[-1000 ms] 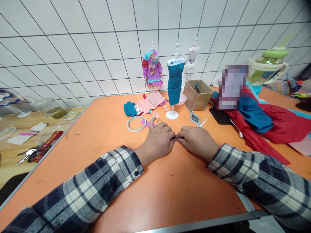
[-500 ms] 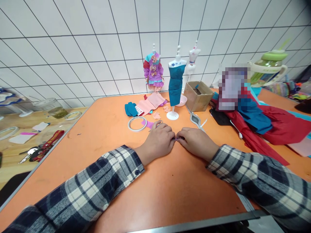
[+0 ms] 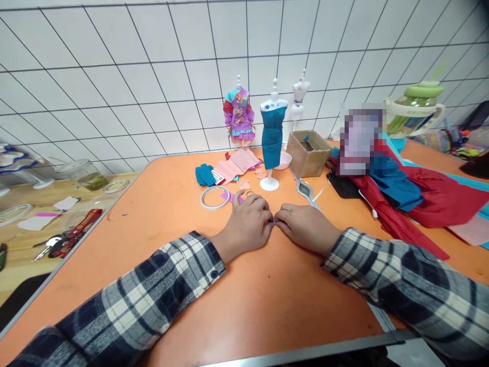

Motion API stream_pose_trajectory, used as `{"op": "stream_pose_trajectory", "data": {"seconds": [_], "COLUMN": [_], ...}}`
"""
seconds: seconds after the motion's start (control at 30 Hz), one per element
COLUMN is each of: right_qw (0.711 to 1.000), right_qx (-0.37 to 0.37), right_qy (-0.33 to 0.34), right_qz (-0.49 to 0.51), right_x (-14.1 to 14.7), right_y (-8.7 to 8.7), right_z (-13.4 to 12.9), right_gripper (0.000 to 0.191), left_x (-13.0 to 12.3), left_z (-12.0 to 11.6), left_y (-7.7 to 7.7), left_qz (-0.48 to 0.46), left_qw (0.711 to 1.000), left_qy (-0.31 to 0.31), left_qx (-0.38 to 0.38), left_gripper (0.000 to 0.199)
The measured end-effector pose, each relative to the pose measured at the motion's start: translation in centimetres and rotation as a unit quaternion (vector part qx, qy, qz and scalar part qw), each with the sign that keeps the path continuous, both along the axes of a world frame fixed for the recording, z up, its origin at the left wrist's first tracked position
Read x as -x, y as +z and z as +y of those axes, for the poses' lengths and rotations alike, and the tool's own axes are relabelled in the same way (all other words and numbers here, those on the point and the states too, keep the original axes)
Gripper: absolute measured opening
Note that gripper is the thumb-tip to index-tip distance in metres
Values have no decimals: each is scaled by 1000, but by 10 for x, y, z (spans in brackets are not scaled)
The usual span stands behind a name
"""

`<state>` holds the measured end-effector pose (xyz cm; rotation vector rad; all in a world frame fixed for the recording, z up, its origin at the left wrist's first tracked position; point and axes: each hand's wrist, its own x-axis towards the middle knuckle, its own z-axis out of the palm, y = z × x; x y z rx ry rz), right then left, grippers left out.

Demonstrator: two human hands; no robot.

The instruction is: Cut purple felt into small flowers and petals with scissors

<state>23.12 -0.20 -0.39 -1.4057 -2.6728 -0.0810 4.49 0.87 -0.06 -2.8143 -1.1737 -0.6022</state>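
Observation:
Low over the orange table, my left hand [image 3: 250, 221] and my right hand [image 3: 305, 227] meet fingertip to fingertip. Both are closed in a pinch on a tiny purple piece [image 3: 273, 222], of which only a sliver shows; it looks like paper or thin cloth, but I cannot tell which. My left thumb side partly hides a purple scrap [image 3: 229, 196] lying behind it. Beyond my hands stands a small white dress form [image 3: 272, 137] wrapped in a teal strapless dress. A roll of white tape [image 3: 215, 198] lies flat to the left of it.
Behind are a dress form in a purple ruffled outfit [image 3: 239, 120], a bare form [image 3: 300, 97], and a cardboard box [image 3: 309, 153]. Grey-handled scissors [image 3: 305, 189] lie before the box. Red cloth [image 3: 439, 196] and a green-lidded jug [image 3: 414, 109] occupy the right. Keys [image 3: 49, 247] lie left.
The view has shifted slightly. My left thumb or a finger is lifted a little more; both hands still pinch the purple piece between them.

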Motion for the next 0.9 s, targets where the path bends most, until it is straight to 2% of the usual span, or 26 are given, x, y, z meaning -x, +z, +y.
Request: {"op": "stream_pose_trajectory", "data": {"seconds": [0.1,0.2,0.33,0.43,0.53,0.67,0.9], "right_qw": [1000,999,985,982,978,983,993], "right_qx": [7,12,-14,69,136,145,113], "right_qy": [3,6,-55,-71,-61,-4,-17], "right_qz": [13,49,161,159,148,116,8], "right_x": [1,-8,-49,-88,-110,-110,-97], "right_y": [0,7,25,33,30,23,25], "right_z": [1,7,26,38,44,46,45], "right_gripper": [23,24,21,17,19,19,11], "left_x": [0,3,13,17,16,12,13], "left_z": [1,3,12,18,18,15,13], "left_y": [-1,-2,-4,-5,-5,-5,-5], "left_qz": [-5,-25,-128,-206,-236,-254,-255], "left_qw": [1000,1000,990,970,958,951,947], "left_qy": [-9,-7,28,77,89,83,99], "left_qx": [-3,3,54,105,137,153,168], "left_gripper": [13,12,11,10,9,9,8]}}
